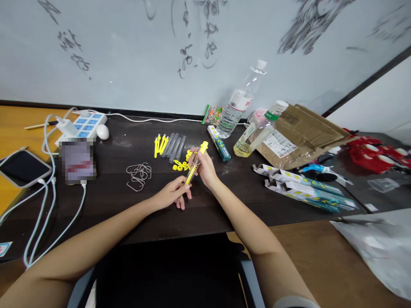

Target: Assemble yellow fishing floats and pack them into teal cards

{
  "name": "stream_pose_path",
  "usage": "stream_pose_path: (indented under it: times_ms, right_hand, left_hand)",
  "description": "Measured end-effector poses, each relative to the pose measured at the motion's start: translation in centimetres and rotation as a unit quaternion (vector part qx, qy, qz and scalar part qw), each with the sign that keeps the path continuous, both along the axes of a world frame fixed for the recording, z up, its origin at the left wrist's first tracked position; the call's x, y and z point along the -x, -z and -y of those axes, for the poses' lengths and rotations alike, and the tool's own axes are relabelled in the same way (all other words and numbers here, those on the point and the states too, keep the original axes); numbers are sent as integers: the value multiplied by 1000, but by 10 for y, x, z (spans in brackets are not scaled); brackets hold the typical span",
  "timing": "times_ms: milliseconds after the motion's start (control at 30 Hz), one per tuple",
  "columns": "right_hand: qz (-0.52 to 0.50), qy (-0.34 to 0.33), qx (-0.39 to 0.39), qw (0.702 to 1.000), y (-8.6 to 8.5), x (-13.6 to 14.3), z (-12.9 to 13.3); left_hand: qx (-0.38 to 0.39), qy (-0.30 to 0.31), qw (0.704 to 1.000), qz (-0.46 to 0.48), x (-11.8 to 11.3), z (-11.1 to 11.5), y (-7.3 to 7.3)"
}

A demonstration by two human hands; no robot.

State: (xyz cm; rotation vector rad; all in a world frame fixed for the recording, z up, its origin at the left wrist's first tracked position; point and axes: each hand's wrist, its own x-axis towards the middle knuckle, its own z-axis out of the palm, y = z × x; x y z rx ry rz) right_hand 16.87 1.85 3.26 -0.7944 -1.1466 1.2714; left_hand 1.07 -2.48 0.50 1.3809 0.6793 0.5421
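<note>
Spring-scale-type tube (192,171): clear barrel, yellow insert, held in both hands at center frame, raised over the near part of the dark surface (208,220), tilted with its yellow end up and to the right. Left hand (173,191) pinches the lower end between thumb and fingers; right hand (206,170) is clamped around the upper part, just below the yellow end.

Status, my read: this unit is mostly together, since barrel and insert are mated and a thin wire loop (195,158) sits near the top. Loose stock says plenty left. Just left of center, yellow rods (156,147) lie beside clear tubes (176,148); small yellow rings (184,164) are scattered next to the right hand; a tangle of metal hooks (138,174) lies farther left, none fitted. Green-and-white cartons (310,186) are piled right of center; the near ends look unsealed, contents not readable.

Can't make out: the tube's bottom end, behind left fingers; whether that loop is attached or just gripped; exact ring count, partly behind right hand; markings on the insert. Phone (78,161) at left is pixelated. Both arms run off the bottom.
</note>
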Motion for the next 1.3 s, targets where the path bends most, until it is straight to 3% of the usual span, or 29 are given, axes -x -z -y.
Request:
stream_pose_path:
  times_ms: [233, 533, 767, 1033, 1133, 1300]
  right_hand:
    - [-16, 97, 6, 995, -2, -8, -7]
    - [-31, 26, -12, 999, -6, -7, -4]
    - [-32, -1, 2, 999, -12, -8, -1]
    - [-28, 45, -1, 999, -10, -10, -4]
    - [-20, 48, 11, 999, -11, -8, -3]
    - [-32, 40, 32, 998, -11, -6, -2]
  left_hand:
    - [-67, -27, 996, -43, 2, 4, 0]
    - [-77, 7, 997, -24, 3, 6, -1]
    - [-129, 24, 991, -20, 6, 4, -1]
    - [-167, -78, 980, -70, 3, 5, -7]
    - [-122, -99, 986, -51, 4, 3, -5]
    - [-30, -70, 997, 9, 2, -1, 6]
